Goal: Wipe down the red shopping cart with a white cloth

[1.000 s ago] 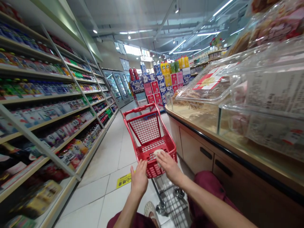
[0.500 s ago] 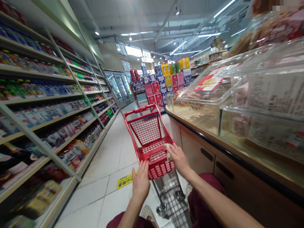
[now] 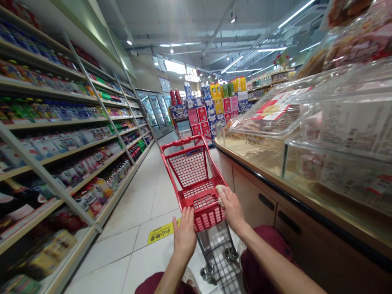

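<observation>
Item: red plastic shopping cart (image 3: 196, 191), centred in my remote feed, just ahead of the wearer's maroon-trousered knees (image 3: 271, 241), apparently for easy reach. Item: left hand (image 3: 185, 233), fingers nearly together, thumb apart, resting at the cart's near-left corner, seemingly as a brace. Item: right hand (image 3: 233, 209), fingers clamped over a pale cloth (image 3: 220, 189) at the right rim, presumably keeping fabric against plastic. Item: yellow slippery-floor sticker (image 3: 161, 233), left of the cart, as a warning.
</observation>
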Demonstrator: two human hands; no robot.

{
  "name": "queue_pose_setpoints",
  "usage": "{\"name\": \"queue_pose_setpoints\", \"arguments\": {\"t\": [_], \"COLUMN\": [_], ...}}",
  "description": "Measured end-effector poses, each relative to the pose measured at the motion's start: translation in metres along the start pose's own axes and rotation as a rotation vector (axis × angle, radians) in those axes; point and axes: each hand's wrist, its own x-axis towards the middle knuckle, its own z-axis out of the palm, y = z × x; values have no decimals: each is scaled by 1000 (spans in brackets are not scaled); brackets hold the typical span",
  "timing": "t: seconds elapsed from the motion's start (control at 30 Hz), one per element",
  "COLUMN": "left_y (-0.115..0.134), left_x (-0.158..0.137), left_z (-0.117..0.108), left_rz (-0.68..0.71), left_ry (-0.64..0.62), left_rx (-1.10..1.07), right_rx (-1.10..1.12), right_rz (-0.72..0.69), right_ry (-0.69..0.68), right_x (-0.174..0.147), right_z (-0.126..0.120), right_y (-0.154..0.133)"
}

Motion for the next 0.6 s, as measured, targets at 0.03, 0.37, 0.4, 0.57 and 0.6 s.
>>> {"name": "queue_pose_setpoints", "arguments": {"t": [0.03,0.37,0.4,0.57,0.6], "left_y": [1,4,4,2,1], "left_x": [0,-2,-2,-2,-3], "left_z": [0,8,9,14,15], "left_rz": [1,22,24,51,55], "left_ry": [-4,36,37,49,51], "left_rx": [5,1,2,2,1], "right_rx": [26,11,23,105,92], "right_rz": [-54,72,44,-222,-189], "right_ry": [2,-5,-10,-46,-38], "right_x": [-3,-3,-5,-10,-8], "right_z": [3,0,2,10,8], "right_y": [-8,6,3,-17,-12]}}
